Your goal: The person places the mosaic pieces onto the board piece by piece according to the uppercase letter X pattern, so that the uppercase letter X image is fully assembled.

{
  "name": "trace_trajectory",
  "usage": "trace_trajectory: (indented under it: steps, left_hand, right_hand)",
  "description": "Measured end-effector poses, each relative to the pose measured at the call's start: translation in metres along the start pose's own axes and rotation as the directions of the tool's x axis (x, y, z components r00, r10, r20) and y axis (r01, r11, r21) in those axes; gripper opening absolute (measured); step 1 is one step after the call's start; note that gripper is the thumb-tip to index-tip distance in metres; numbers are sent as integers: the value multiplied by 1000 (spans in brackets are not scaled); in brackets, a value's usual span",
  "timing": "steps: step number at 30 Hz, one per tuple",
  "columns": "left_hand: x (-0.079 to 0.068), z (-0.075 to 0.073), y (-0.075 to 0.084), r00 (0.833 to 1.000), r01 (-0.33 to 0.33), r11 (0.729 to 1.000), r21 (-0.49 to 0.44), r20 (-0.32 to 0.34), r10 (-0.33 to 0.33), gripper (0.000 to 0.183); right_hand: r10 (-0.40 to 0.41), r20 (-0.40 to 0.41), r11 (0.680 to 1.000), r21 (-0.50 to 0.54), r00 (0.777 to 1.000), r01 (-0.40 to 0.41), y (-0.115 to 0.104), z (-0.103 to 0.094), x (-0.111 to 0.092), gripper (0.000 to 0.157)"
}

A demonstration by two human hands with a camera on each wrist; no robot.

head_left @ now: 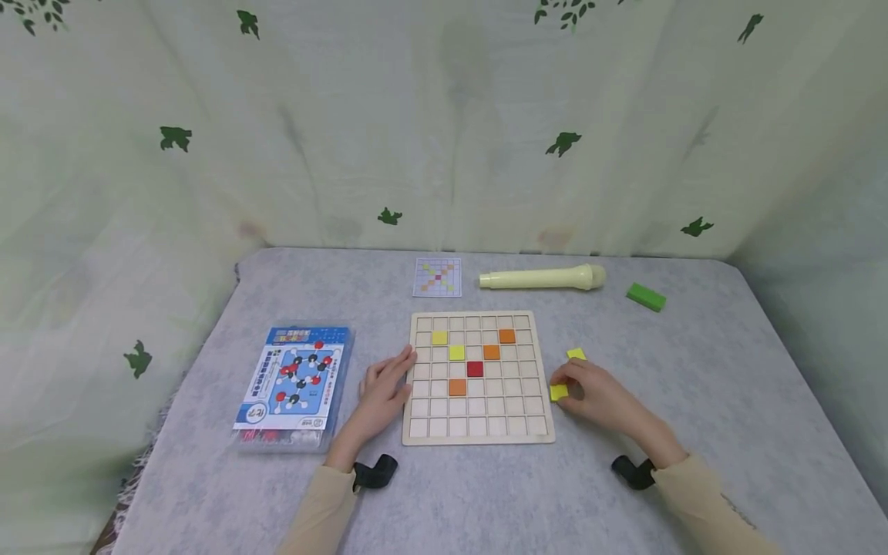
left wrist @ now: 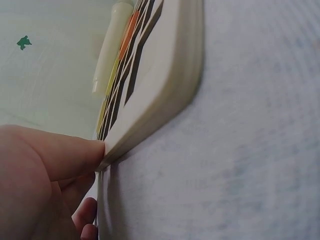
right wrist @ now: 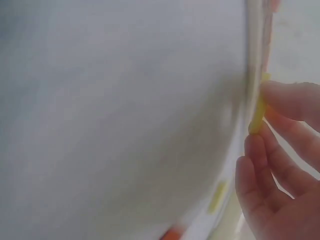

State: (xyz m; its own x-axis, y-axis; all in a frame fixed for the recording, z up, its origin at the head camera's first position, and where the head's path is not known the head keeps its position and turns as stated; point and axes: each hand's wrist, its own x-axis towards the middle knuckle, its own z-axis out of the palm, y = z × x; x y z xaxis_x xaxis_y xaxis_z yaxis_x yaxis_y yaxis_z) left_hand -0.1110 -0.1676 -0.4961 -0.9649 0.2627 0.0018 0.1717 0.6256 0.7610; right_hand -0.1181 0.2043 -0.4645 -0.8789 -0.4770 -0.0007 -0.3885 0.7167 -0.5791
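Observation:
A square wooden grid board (head_left: 479, 443) lies flat on the table. Two yellow tiles, three orange tiles and a red tile (head_left: 475, 369) sit in its cells. My left hand (head_left: 380, 397) rests at the board's left side, fingers fairly straight and thumb touching the edge; the left wrist view has the thumb (left wrist: 75, 155) right at the board's corner. Just off the right edge, my right hand (head_left: 595, 395) pinches a yellow tile (right wrist: 259, 107) between thumb and fingertips. Another yellow tile (head_left: 576, 354) lies on the table behind that hand.
A small pattern card (head_left: 437, 277) and a pale yellow microphone-shaped stick (head_left: 537, 278) lie behind the board. At the back right is a green block (head_left: 646, 297). A boxed molecular model set (head_left: 294, 381) stands left of my left hand. Patterned curtains hang around the table.

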Motion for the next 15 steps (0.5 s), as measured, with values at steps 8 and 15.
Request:
trace_trajectory:
  steps: [8, 15]
  left_hand:
    - [0, 0, 0, 1000, -3, 1000, 4, -7, 3, 52]
    - [-1, 0, 1, 1000, -15, 1000, 0, -10, 15, 52]
  right_hand:
    - [-65, 60, 998, 29, 996, 63, -33, 21, 40, 19]
    - [-107, 86, 991, -66, 991, 113, -56, 38, 63, 18]
